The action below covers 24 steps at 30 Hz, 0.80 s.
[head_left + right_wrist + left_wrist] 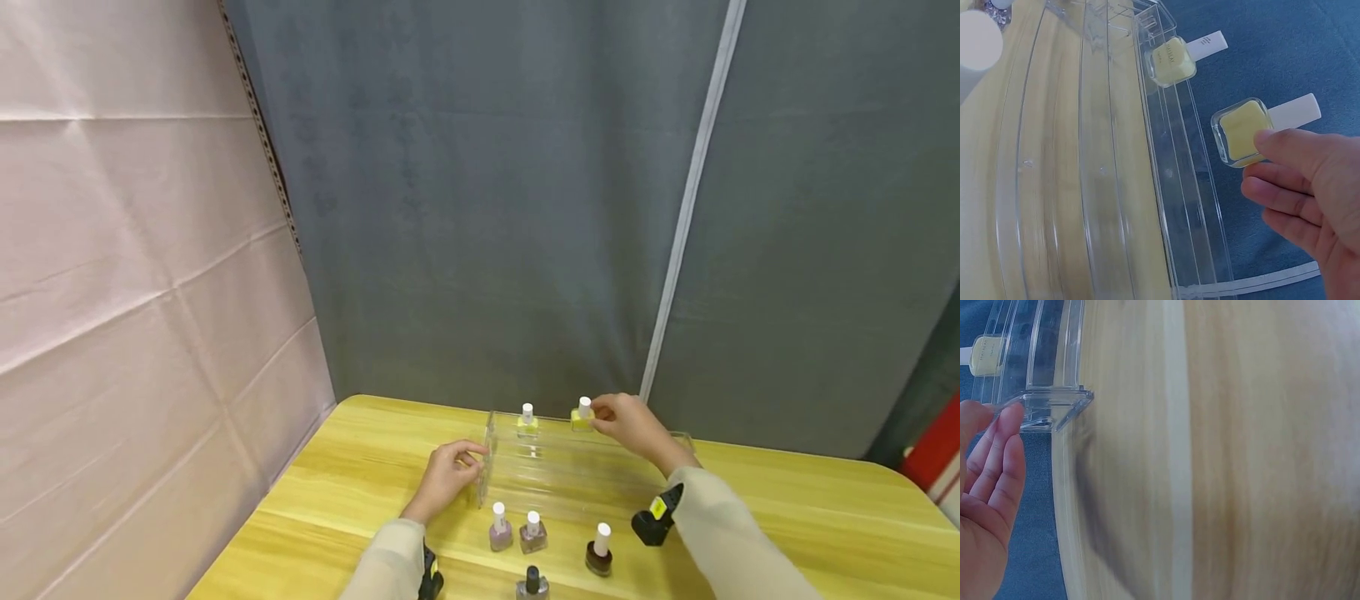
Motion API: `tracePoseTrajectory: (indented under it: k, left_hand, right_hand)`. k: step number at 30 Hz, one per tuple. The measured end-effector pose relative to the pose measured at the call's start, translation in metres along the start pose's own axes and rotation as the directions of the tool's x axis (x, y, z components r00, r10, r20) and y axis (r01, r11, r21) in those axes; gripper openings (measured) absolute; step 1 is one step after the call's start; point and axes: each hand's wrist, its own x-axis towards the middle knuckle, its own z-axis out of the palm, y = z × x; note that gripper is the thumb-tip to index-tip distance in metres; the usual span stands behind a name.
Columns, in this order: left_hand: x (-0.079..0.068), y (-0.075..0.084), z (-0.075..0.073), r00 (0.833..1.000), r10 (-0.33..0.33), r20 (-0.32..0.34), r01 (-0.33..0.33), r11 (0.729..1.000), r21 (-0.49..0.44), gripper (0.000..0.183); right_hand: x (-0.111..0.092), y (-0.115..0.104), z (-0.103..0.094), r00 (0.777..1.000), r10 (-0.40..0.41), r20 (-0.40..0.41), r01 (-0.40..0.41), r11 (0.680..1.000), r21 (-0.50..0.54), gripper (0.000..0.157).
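Observation:
In the right wrist view, my right hand (1329, 194) pinches a yellow nail polish bottle (1244, 132) with a white cap between thumb and fingers. It is held near the top back tier of a clear stepped rack (570, 475). Another yellow nail polish bottle (527, 421) stands on that tier, further left. At the rack's left end is my left hand (448, 475), its thumb and fingertips pinching the clear side panel, as the left wrist view shows closely.
In front of the rack stand a lilac bottle (500, 533), a mauve bottle (533, 536) and a dark bottle (599, 557), all white-capped. A black-capped bottle (532, 587) is nearer. Behind the wooden table (360, 467) hangs a grey curtain (487, 208).

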Motion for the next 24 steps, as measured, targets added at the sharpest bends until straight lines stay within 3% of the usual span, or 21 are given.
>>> tracePoseTrajectory:
  k: [24]
  left_hand:
    - [-0.002, -0.004, 0.004, 1.000, 0.004, -0.008, -0.004, 1.000, 0.001, 0.017]
  right_hand:
    - [-0.007, 0.018, 0.020, 0.996, 0.088, 0.002, -0.088, 0.995, 0.043, 0.021]
